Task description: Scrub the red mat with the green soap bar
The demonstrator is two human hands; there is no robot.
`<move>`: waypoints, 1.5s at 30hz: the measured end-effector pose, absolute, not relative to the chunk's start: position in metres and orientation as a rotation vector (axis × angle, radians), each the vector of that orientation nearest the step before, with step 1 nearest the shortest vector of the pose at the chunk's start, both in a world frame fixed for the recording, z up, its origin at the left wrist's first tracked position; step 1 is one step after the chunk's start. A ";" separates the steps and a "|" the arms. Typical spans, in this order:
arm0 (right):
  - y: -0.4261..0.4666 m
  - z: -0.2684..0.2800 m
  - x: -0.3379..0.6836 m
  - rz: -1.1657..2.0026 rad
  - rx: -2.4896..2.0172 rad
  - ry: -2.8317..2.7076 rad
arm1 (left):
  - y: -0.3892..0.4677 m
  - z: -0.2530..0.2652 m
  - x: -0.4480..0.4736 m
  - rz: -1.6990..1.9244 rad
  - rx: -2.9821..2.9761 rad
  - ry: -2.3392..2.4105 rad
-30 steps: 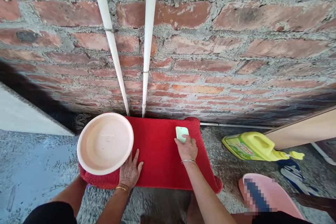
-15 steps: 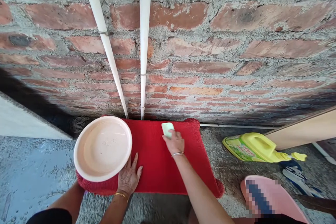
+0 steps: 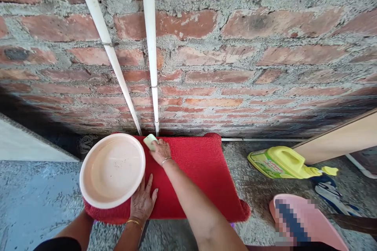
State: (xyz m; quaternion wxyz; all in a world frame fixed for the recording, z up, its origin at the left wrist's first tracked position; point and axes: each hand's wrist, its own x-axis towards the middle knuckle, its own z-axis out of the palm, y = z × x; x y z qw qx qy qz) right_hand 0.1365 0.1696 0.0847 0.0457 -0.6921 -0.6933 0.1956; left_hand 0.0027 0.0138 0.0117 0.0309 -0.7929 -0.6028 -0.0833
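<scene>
A red cloth (image 3: 194, 164) with a towel-like pile lies spread over a low support whose form is mostly hidden. My right hand (image 3: 161, 152) grips a pale green block (image 3: 150, 141) that looks like a bar of soap. It presses the block on the cloth near the far edge, just right of the basin. My left hand (image 3: 142, 202) lies flat on the near part of the cloth, fingers spread, beside the basin's rim. The pale pink basin (image 3: 129, 172) rests on the cloth's left end with shallow water and dark specks inside.
Two white pipes (image 3: 150, 39) run down the brick wall (image 3: 229, 51) behind the cloth. On the floor to the right are a yellow detergent jug (image 3: 273, 160) lying on its side, sandals (image 3: 331, 196) and a pink tub (image 3: 318, 219), partly blurred. A pale panel (image 3: 26, 141) stands at left.
My right hand has slid left across the cloth with the green block, from right of centre to near the basin. My left hand stays on the cloth. The view has shifted slightly.
</scene>
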 end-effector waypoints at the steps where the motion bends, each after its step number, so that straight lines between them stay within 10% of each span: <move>1: 0.168 0.085 0.159 0.575 -2.170 -2.082 | 0.014 0.012 0.003 -0.253 -2.441 -1.847; 11: 0.096 0.114 0.387 0.413 -2.945 -0.987 | 0.012 0.011 0.002 -0.241 -2.447 -1.861; 24: 0.121 0.089 0.142 0.576 -2.091 -2.140 | 0.011 0.014 0.002 -0.143 -2.436 -1.884; 35: 0.048 0.087 0.392 0.207 -2.888 -0.957 | 0.011 0.012 0.004 -0.142 -2.465 -1.955; 45: 0.078 0.074 0.151 0.486 -2.141 -1.910 | 0.011 0.019 0.003 -0.112 -2.456 -1.948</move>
